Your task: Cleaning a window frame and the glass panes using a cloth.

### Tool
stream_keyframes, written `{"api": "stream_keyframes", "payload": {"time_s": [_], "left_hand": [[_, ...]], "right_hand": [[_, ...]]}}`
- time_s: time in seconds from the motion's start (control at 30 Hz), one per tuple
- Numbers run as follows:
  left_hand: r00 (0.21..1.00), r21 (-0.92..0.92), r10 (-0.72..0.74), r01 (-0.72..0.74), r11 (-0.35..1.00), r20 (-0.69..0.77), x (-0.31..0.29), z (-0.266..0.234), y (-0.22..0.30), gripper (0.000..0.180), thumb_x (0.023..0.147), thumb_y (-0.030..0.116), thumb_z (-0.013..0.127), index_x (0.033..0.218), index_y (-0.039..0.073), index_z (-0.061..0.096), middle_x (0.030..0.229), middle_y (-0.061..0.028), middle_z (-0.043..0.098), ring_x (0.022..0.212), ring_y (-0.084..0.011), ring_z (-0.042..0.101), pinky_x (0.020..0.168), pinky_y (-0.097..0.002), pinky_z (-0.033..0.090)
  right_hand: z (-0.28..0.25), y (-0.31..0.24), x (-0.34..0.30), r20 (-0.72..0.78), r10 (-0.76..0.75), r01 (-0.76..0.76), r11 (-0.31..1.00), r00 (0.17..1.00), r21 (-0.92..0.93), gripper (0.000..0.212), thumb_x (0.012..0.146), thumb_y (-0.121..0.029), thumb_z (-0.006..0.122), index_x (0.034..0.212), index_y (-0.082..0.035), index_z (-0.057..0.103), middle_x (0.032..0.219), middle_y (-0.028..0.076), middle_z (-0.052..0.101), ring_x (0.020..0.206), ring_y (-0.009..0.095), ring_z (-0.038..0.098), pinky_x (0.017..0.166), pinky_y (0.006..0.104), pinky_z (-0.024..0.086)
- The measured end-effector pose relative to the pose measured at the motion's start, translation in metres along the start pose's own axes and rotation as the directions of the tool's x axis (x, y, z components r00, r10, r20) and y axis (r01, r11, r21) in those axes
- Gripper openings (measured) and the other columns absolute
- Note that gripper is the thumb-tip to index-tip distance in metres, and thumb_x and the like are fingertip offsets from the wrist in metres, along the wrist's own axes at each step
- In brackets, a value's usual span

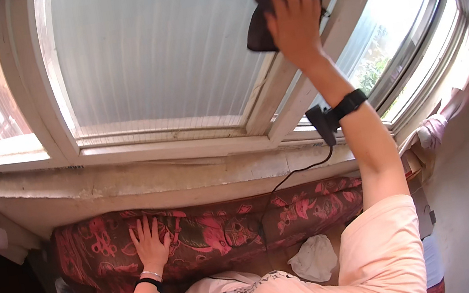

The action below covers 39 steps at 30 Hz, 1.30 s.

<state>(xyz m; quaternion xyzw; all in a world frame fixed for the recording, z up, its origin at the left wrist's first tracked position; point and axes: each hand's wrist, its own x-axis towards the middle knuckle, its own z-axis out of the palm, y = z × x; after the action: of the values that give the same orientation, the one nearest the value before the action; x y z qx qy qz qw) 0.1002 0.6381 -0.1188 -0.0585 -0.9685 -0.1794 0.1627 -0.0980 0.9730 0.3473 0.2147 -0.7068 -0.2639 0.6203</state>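
Dark cloth (263, 20), soft and light, is bunching under our right hand (294, 15), fingers spread, pressing it on the window frame (292, 84). Left hand (150, 244) is lying flat, fingers splayed, on the red floral cushion (224, 235).

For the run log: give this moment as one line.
right hand: presses dark cloth on window frame | left hand: flat on red cushion
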Motion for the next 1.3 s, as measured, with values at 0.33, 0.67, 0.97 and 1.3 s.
{"api": "stream_keyframes", "payload": {"time_s": [0.33,0.67,0.97,1.3], "left_hand": [[0.997,-0.015,0.076,-0.075,0.997,0.03,-0.01,0.015,-0.006,0.064,0.085,0.043,0.063,0.135,0.004,0.053,0.147,-0.0223,0.041,0.141,-0.038,0.031,0.116,-0.0636,0.011],[0.969,-0.051,0.232,-0.228,0.972,0.088,0.006,0.026,0.006,0.06,0.083,0.045,0.065,0.129,0.007,0.057,0.135,-0.0185,0.05,0.133,-0.0394,0.038,0.114,-0.0659,0.015],[0.983,-0.02,0.17,-0.169,0.985,0.068,0.003,0.025,0.01,0.054,0.09,0.046,0.058,0.13,0.01,0.058,0.134,-0.0179,0.053,0.131,-0.0392,0.042,0.114,-0.0638,0.019],[0.984,-0.089,0.158,-0.15,0.985,0.084,0.01,0.02,0.014,0.05,0.089,0.044,0.058,0.127,0.01,0.06,0.132,-0.0177,0.054,0.131,-0.0385,0.042,0.114,-0.063,0.019]], "right_hand": [[-0.04,-0.006,-0.055,0.23,-0.01,0.008,1.0,0.973,0.01,0.062,0.08,-0.025,0.073,0.137,-0.009,0.053,0.154,0.017,0.031,0.143,0.04,0.025,0.118,0.0559,0.022],[-0.018,0.043,0.026,0.041,0.372,-0.373,0.926,0.928,0.051,0.059,0.092,-0.021,0.061,0.143,0.002,0.041,0.158,0.023,0.019,0.146,0.041,0.018,0.12,0.0537,0.016],[0.01,0.155,0.139,-0.269,0.303,-0.346,0.929,0.914,-0.133,0.058,0.098,-0.034,0.051,0.146,-0.004,0.038,0.157,0.021,0.025,0.145,0.037,0.024,0.12,0.0518,0.017],[0.009,0.205,0.204,-0.471,0.222,-0.355,0.91,0.854,-0.214,0.057,0.095,-0.029,0.054,0.142,0.0,0.04,0.142,0.024,0.042,0.129,0.046,0.04,0.112,0.0531,0.029]]}}
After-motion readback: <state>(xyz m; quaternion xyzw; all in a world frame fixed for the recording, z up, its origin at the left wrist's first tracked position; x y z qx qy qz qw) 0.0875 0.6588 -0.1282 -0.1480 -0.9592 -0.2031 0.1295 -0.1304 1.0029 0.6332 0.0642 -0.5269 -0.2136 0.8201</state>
